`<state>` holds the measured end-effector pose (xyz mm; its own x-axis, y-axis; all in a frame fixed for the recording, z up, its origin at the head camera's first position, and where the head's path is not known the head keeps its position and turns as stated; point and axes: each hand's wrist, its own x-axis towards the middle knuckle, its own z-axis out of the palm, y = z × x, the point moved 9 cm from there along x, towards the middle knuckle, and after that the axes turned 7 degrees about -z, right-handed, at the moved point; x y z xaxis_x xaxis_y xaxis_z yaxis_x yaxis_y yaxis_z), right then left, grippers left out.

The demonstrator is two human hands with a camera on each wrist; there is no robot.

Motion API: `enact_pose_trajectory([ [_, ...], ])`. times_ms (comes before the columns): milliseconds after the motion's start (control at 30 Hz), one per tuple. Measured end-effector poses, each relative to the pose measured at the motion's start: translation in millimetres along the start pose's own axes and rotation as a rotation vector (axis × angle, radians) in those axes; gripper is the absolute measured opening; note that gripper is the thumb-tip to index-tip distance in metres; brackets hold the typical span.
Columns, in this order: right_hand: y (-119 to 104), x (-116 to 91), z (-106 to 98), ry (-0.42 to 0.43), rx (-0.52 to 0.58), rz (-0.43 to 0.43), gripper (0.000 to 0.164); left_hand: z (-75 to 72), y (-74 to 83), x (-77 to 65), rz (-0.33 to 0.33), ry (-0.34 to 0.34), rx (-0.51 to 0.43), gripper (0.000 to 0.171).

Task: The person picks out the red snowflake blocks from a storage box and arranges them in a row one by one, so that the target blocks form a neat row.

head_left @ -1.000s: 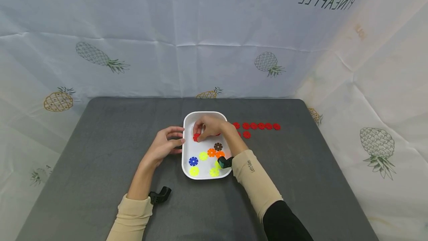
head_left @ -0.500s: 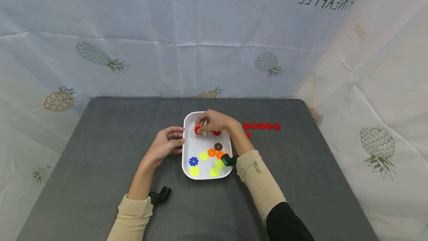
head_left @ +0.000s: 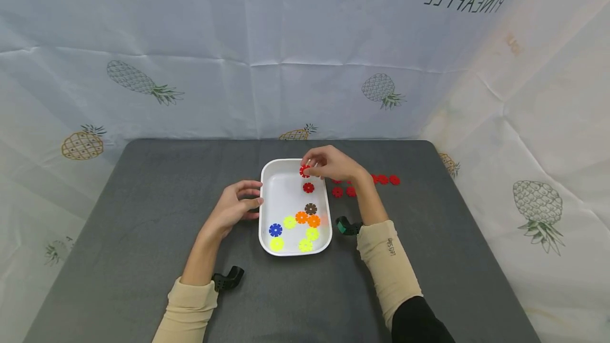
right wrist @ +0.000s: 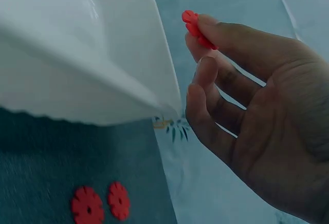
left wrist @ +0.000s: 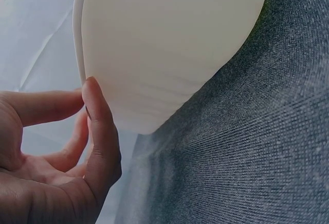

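My right hand (head_left: 333, 164) pinches a red notched plastic disc (head_left: 305, 171) between thumb and fingers, above the far right corner of the white tray (head_left: 261, 226). In the right wrist view the same red disc (right wrist: 198, 29) is tilted at the fingertips, raised past the tray's edge. My left hand (head_left: 235, 204) stays at the tray's left side, its thumb and fingertips touching the outer edge by the rim. Inside the tray lie another red disc (head_left: 308, 188), a brown disc (head_left: 311, 209), a blue disc (head_left: 275, 230), two orange discs (head_left: 301, 217) and several yellow discs (head_left: 277, 244).
To the right of the tray, red discs (head_left: 394, 180) form a row on the grey table (head_left: 410, 258), with two more red discs (head_left: 337, 192) in front of it. A pineapple-print cloth (head_left: 305, 30) hangs behind the table.
Holding the red disc, my right hand has moved from the tray's left part up and right to its far right corner. My left hand and the tray have stayed put.
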<state>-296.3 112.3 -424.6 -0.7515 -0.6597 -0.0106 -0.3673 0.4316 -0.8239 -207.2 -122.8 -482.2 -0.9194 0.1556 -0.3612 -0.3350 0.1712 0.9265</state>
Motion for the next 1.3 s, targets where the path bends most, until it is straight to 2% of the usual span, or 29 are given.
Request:
enact_pose_trajectory([
  [267, 15.6, -36.2, -33.2, 0.079, 0.026, 0.017, 0.019, -0.4, -0.7, -0.4, -0.003, 0.000, -0.005, 0.051],
  [433, 39.3, -61.7, -53.1, 0.125, -0.045, 0.100, 0.021, 0.5, -0.5, -0.4, -0.004, -0.001, -0.001, 0.052],
  [567, 61.8, -77.9, -61.8, 0.123, -0.076, 0.153, 0.022, 0.6, -0.7, -0.6, -0.008, -0.002, 0.001, 0.051],
  [833, 98.9, -101.4, -62.1, 0.054, -0.092, 0.231, 0.022, 0.0, 0.0, -0.6, -0.007, 0.001, 0.006, 0.051],
  [1067, 107.7, -110.6, -59.3, 0.031, -0.098, 0.229, 0.018, -0.6, -0.3, -0.8, -0.004, 0.003, 0.011, 0.050],
  [1300, 114.8, -115.2, -56.9, 0.036, -0.129, 0.294, 0.023, -0.7, -0.6, -0.9, 0.001, -0.001, 0.001, 0.052],
])
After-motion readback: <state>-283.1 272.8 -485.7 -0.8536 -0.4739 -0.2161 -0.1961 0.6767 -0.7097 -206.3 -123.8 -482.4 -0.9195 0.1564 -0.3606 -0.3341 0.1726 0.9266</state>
